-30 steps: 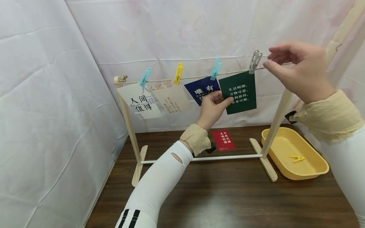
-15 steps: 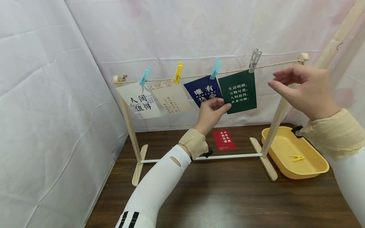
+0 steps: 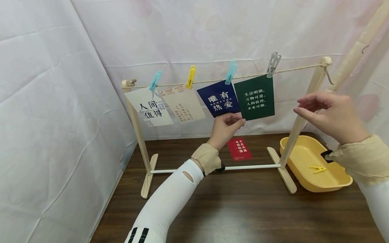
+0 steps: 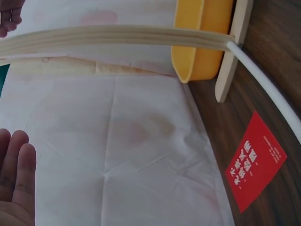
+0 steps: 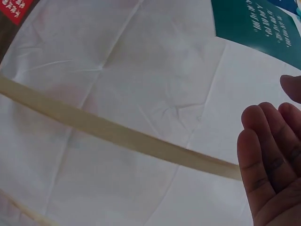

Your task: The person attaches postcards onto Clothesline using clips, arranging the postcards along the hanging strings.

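In the head view a green card (image 3: 254, 98) hangs from the rope under a grey clothespin (image 3: 273, 64). My left hand (image 3: 226, 130) is just below the green card's lower left corner, its thumb tip right at that corner. Beside it, overlapping slightly, a dark blue card (image 3: 219, 98) hangs from a light blue clothespin (image 3: 231, 72). The left wrist view shows left fingers (image 4: 24, 176) extended. To the right of the green card, my right hand (image 3: 337, 116) hovers in front of the rack's right post, fingers loosely bent, holding nothing.
A white card (image 3: 152, 116) and a beige card (image 3: 182, 104) hang at left, with a light blue clothespin (image 3: 155, 80) and a yellow one. A red card (image 3: 239, 148) lies on the table behind the white rod (image 3: 252, 167). A yellow basin (image 3: 304, 180) at right holds a yellow clothespin (image 3: 317, 169).
My left hand has slid down from the green card's face to its lower corner. My right hand has moved down and right, away from the grey clothespin. The cards stay hanging.
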`<control>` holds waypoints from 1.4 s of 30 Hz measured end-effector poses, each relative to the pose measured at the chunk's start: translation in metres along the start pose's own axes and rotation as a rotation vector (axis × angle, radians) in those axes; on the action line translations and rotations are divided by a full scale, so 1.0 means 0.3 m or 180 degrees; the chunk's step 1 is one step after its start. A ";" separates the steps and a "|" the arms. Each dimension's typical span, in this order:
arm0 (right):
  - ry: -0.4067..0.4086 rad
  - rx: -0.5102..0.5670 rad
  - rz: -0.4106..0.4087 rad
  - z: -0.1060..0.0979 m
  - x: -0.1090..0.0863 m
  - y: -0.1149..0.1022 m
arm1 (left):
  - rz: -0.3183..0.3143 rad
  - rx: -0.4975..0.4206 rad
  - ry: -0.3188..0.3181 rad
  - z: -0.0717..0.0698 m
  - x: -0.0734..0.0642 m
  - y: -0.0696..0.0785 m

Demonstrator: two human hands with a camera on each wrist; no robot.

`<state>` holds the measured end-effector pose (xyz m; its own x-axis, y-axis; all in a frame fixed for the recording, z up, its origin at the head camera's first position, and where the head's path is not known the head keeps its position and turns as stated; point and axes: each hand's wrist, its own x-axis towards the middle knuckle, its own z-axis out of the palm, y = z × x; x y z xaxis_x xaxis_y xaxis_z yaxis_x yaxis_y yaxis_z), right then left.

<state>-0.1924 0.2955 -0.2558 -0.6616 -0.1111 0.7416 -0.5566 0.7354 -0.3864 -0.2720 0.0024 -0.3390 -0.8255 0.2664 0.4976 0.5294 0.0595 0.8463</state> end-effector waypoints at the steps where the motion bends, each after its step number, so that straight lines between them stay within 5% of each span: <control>1: -0.0023 0.0015 0.0026 0.004 -0.011 0.010 | 0.0004 0.0025 -0.0003 0.001 -0.003 -0.008; 11: -0.0144 0.0230 0.0401 0.044 -0.133 0.112 | -0.0108 0.0348 -0.0206 0.011 -0.040 -0.072; 18: -0.0219 0.0213 0.0349 0.053 -0.206 0.200 | -0.0181 0.0682 -0.0412 0.015 -0.051 -0.129; 27: -0.0474 -0.0044 0.0514 0.071 -0.283 0.291 | -0.0018 0.1100 -0.0818 0.006 -0.037 -0.231; 36: -0.0829 -0.0213 0.0440 0.093 -0.328 0.381 | 0.0216 0.2108 -0.1589 0.015 -0.020 -0.297; 42: -0.1224 -0.0347 0.0589 0.106 -0.349 0.432 | 0.0012 0.2675 -0.1891 0.023 -0.025 -0.322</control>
<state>-0.2113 0.3813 -0.4009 -0.8955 -0.1964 0.3993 -0.3686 0.8303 -0.4182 -0.3157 0.0014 -0.4258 -0.7143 0.6872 0.1322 0.6862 0.6508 0.3250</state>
